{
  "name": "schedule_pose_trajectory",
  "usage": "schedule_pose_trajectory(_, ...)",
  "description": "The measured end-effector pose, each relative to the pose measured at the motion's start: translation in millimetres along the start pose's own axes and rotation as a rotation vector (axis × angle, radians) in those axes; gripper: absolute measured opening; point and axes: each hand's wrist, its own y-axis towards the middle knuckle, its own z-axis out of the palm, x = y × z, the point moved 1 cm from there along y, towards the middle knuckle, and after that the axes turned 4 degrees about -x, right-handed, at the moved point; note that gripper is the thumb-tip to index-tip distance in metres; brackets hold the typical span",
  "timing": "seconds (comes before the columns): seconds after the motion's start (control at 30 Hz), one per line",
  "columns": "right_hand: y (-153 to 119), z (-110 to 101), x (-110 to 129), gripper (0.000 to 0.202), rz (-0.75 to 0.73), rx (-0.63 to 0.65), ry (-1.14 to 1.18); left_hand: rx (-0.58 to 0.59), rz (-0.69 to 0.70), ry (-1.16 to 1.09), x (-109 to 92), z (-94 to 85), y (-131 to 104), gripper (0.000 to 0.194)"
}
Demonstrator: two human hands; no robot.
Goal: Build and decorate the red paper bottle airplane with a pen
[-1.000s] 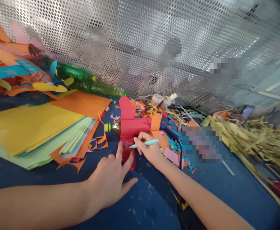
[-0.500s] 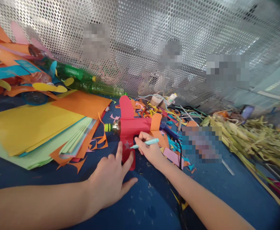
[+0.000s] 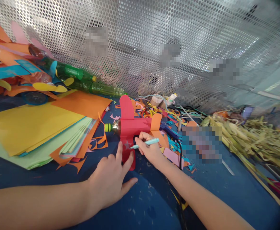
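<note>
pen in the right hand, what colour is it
Pale turquoise; the pen shows best in the head view.

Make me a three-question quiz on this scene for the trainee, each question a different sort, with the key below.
1. Which hand holds the light-blue marker?
2. True or false: the cap of the red-wrapped bottle points toward the stacked coloured paper.
3. Fill in: the shape on the red paper wing that the left hand touches is a ____.

Key
1. The right hand.
2. True.
3. Star.
</note>
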Motion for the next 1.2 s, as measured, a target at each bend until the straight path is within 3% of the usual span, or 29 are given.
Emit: schedule_pose_trajectory(1.2, 0.1, -1.7, 2.4, 0.034, -0.007, -0.035, -0.053, -0.014, -0.006, -0.004, -0.3, 2.2, 0.4, 0.061)
